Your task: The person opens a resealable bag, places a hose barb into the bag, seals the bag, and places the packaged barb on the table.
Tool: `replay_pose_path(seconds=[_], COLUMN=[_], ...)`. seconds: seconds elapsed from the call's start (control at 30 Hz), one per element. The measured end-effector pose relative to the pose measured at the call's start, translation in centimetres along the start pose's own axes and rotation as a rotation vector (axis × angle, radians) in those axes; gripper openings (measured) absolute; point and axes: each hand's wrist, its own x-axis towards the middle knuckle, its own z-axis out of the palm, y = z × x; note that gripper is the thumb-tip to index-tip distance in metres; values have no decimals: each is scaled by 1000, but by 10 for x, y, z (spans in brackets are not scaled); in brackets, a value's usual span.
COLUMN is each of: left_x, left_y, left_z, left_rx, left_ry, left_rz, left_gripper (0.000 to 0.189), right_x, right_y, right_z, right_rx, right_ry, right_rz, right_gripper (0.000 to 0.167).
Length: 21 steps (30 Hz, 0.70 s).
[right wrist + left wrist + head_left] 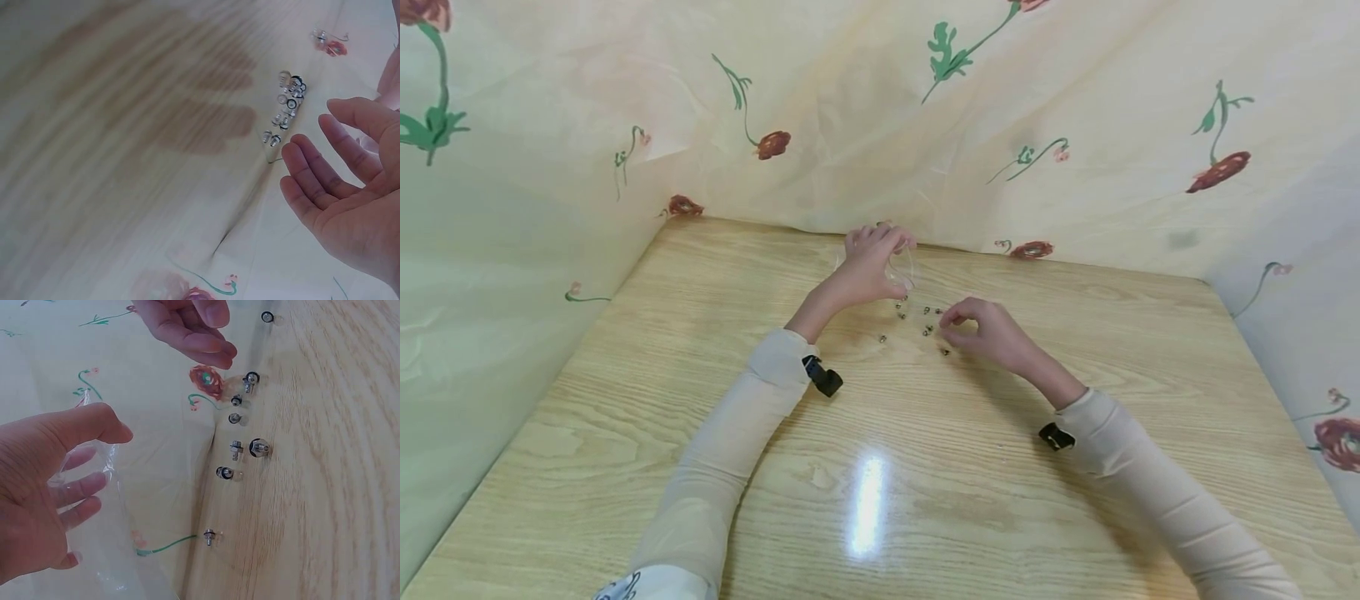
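Nearest the camera at lower left, white cloth [658, 583] with dark curling marks, too little of it visible to read as writing, meets the pale left sleeve [715, 458]. Floral cloth [497, 233], printed with red blooms and green stems, hangs at the left and runs along the back to the right side. Farther up the left forearm, a black strap [822, 377] sits at the sleeve's end.

Beyond it, the left hand [868, 271] holds a clear plastic bag [109, 562] near the back edge of the wood-grain table [820, 467]; its thumb stands apart from the bent fingers, which show through the plastic. Just right of that hand, and nearer the camera, small metal fittings [235, 450] with dark rings lie scattered on the table, between the two hands. Some stand on end, others lie tipped over; any marking on them is too small to read.

Next comes the right hand [988, 333], just beside the fittings, fingers loosely curved and the thumb apart from them, pinching nothing. Farther right, a second black strap [1057, 436] shows at the wrist, below the right sleeve [1165, 500].
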Motion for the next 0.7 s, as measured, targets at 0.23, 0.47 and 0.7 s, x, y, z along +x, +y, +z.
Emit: replay_pose_path(seconds=[0.23, 0.47, 0.7], left_x=[0, -1, -2], left_y=[0, -2, -2], left_z=[0, 0, -1], left_rx=[9, 13, -1], left_ry=[4, 2, -6], left_rz=[-8, -4, -6], left_gripper=[56, 57, 59], right_x=[-1, -4, -6], right_y=[3, 4, 2], right_z=[4, 9, 9], right_rx=[-39, -86, -115], right_ry=[-56, -68, -74], right_rz=[2, -29, -58], right_gripper=[9, 11, 10])
